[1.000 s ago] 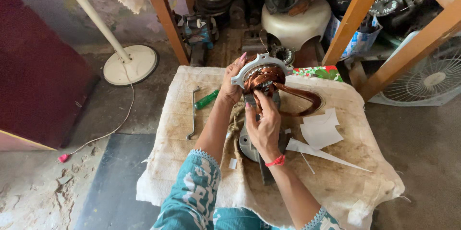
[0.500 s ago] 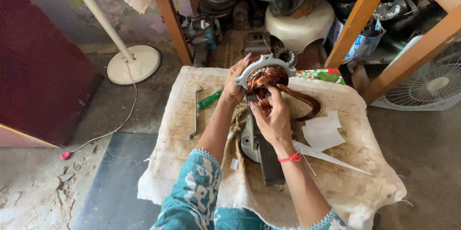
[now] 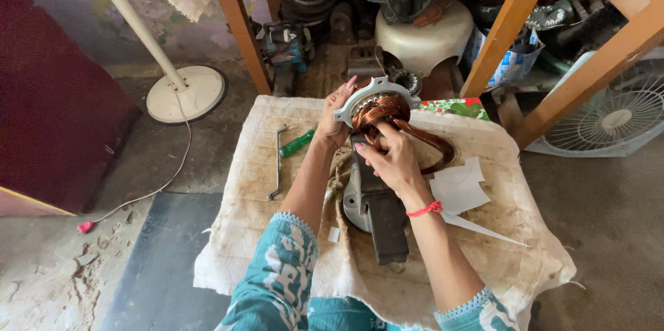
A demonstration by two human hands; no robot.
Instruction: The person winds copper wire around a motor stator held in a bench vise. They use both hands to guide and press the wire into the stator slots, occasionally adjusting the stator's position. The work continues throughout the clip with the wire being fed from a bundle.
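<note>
Motor frame: a grey metal ring packed with copper wire, standing on a dark vise on the cloth-covered table.
Left hand: wrapped round the frame's left rim, steadying it.
Right hand: fingers pinched on the copper coil at the frame's front.
Progress: most coils look seated; a loose copper loop right of the frame remains unplaced.
Nearby: green-handled screwdriver left of the frame, paper pieces to its right.
</note>
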